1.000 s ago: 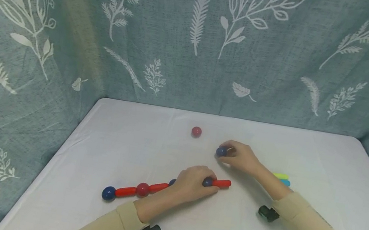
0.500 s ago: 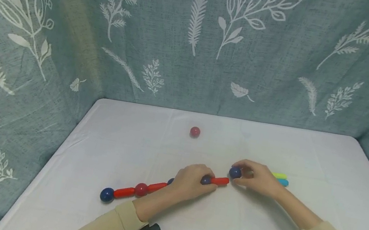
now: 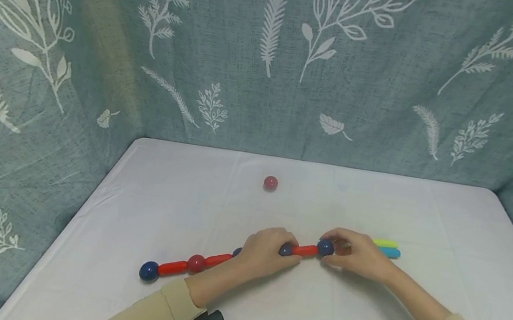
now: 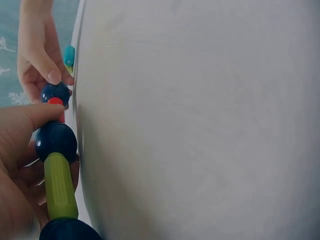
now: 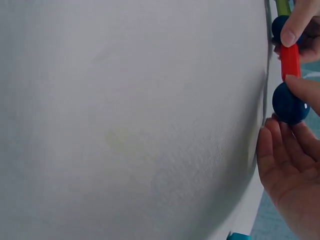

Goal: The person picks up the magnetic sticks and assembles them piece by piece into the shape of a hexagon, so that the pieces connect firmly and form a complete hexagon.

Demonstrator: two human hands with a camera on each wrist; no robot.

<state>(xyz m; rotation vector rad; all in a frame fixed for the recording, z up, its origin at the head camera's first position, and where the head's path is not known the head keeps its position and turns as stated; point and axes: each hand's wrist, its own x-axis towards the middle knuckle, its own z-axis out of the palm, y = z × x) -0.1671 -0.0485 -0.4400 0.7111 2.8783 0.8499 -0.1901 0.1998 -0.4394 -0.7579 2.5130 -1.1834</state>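
Note:
A chain of coloured rods and balls runs across the table in the head view, from a blue ball point(image 3: 149, 271) through a red rod point(image 3: 173, 268) and a red ball point(image 3: 196, 264) to under my left hand point(image 3: 266, 255). That hand grips the chain around another blue ball point(image 4: 56, 142), thumb reaching to a red rod point(image 5: 290, 62). A green rod point(image 4: 61, 186) in its palm is hidden from the head view. My right hand point(image 3: 356, 254) pinches a blue ball point(image 3: 325, 247), which touches the free end of that red rod.
A loose red ball point(image 3: 270, 183) lies toward the back of the white table point(image 3: 180, 187). Behind my right hand lie a yellow-green rod point(image 3: 386, 243) and a light blue rod point(image 3: 390, 252). A patterned curtain point(image 3: 233, 54) hangs behind the table.
My right hand has brought the blue ball from the back, rightward and nearer, until it meets the red rod's end. My left hand stays in place on the chain.

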